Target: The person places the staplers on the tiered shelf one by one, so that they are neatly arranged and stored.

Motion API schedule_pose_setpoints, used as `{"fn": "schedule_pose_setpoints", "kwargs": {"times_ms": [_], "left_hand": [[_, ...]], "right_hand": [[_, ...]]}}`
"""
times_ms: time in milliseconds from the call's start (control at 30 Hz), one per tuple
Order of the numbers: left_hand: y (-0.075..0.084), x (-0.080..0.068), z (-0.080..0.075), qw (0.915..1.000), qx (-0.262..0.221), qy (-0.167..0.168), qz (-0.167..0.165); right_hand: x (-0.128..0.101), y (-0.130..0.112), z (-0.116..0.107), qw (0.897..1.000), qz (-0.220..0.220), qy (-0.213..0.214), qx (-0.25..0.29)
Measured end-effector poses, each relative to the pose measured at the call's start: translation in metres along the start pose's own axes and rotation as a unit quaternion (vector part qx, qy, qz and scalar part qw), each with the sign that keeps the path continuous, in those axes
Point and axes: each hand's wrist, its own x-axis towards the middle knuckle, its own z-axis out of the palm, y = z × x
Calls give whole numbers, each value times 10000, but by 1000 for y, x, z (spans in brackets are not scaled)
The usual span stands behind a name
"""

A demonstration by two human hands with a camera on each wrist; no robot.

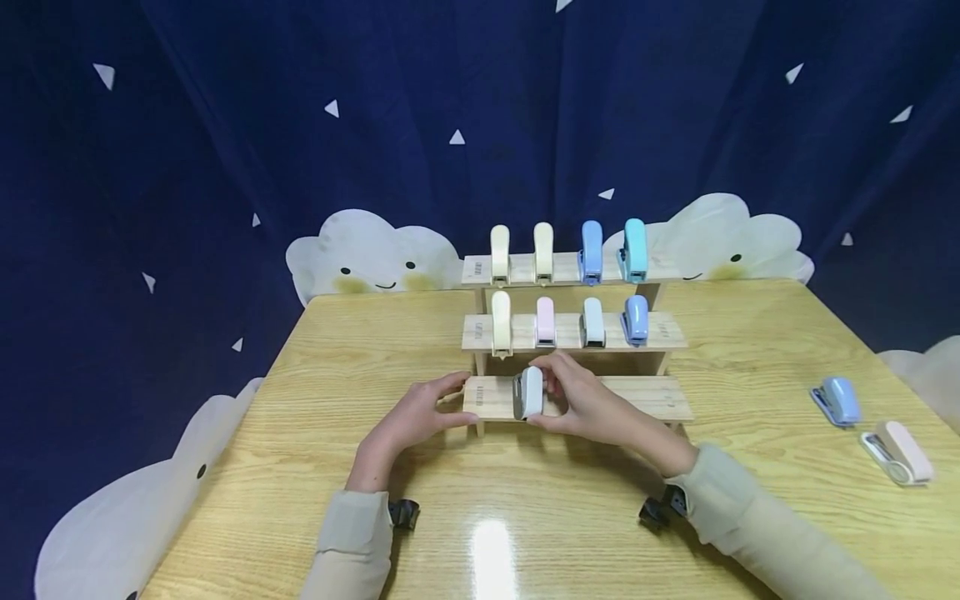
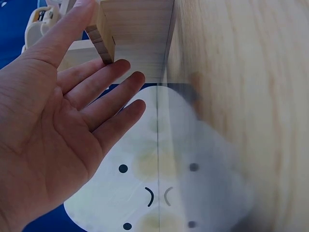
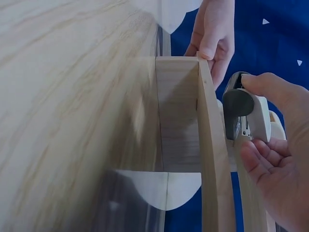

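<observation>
Presently, placement step in hand: right hand [image 1: 581,404] held white stapler [image 1: 528,392] in closed grip on lowest shelf [image 1: 645,398] of wooden rack. Left hand [image 1: 416,417], fingers straight, steadied shelf's left end. Next move, by judgement: seat stapler squarely, then release.

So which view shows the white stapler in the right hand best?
The head view: the white stapler stands whole on the lowest shelf, held by the right hand. The right wrist view shows it close up but partly covered by fingers. The left wrist view does not show it.

Staged tabletop set, starry blue backdrop [image 1: 225,125], cloud cutouts [image 1: 367,254]
</observation>
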Motion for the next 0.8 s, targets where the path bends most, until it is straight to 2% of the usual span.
{"fn": "schedule_pose_setpoints", "kwargs": {"times_ms": [433, 800], "left_hand": [[1, 0, 0, 10000, 45, 30, 10], [4, -2, -1, 10000, -46, 64, 19]], "right_hand": [[17, -3, 10, 9993, 135, -345, 113], [21, -3, 14, 9990, 13, -304, 315]]}}
